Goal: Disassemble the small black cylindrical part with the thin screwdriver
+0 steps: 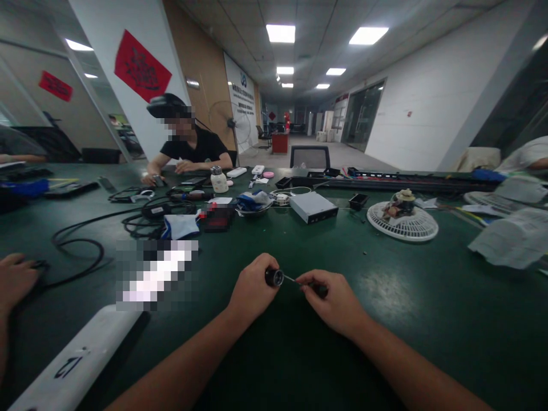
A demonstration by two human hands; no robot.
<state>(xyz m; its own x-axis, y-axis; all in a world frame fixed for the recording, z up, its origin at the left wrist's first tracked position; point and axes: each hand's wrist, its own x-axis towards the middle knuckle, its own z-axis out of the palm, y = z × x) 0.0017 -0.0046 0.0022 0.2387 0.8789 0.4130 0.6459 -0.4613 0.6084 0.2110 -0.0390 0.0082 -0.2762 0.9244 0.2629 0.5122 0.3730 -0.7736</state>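
Observation:
My left hand (253, 288) is closed around a short black cylinder (278, 278), whose round, lens-like end faces right and toward me. Opposite it, my right hand (329, 295) pinches a thin metal tool (290, 278) between thumb and fingertips. The tool's slim tip points left and reaches close to the cylinder's end; whether the two touch, I cannot tell. Its rear part is hidden within my right hand, so its exact kind is unclear. Both hands are just above the dark green table (257, 242).
Beyond my hands stand a silver-grey drive box (314, 206) and a white fan grille (402, 222). Black cables (81, 242) and a long white device (81, 354) marked 12 lie leftward. Another person's hand (17, 281) is at far left; a co-worker (197, 145) sits across.

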